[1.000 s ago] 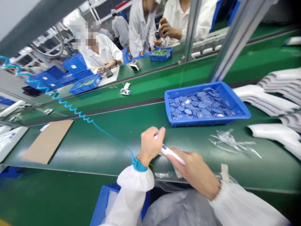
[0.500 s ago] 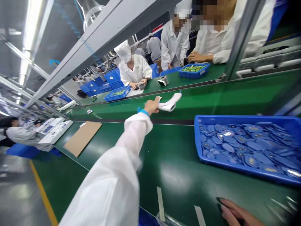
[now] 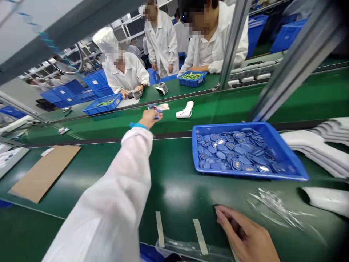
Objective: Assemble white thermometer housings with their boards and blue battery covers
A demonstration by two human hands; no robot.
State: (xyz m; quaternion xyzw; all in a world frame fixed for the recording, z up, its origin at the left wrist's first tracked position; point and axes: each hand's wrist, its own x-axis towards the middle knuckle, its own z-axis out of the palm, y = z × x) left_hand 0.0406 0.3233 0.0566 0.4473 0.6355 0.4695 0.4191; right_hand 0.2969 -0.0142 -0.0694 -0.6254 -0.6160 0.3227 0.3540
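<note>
My left hand point(image 3: 149, 118) reaches across to the far green belt point(image 3: 231, 105), its fingers curled on a small white-and-blue item point(image 3: 159, 107) lying there. A white handheld device point(image 3: 185, 110) lies on that belt just to the right of the hand, apart from it. My right hand point(image 3: 242, 233) rests on the near belt's front edge with its fingers loosely bent and nothing in them. A blue tray point(image 3: 286, 156) of several round blue parts stands between the two hands, to the right.
White curved shells point(image 3: 321, 153) are stacked at the right, with crumpled clear film point(image 3: 272, 207) in front of them. A cardboard sheet point(image 3: 43, 173) lies at the left. Metal posts point(image 3: 294, 62) rise behind the tray. People in white coats work across the line by blue bins point(image 3: 102, 103).
My left hand let go of the white device on the far belt and moved left to the small white-and-blue item. My right hand stayed at the near edge.
</note>
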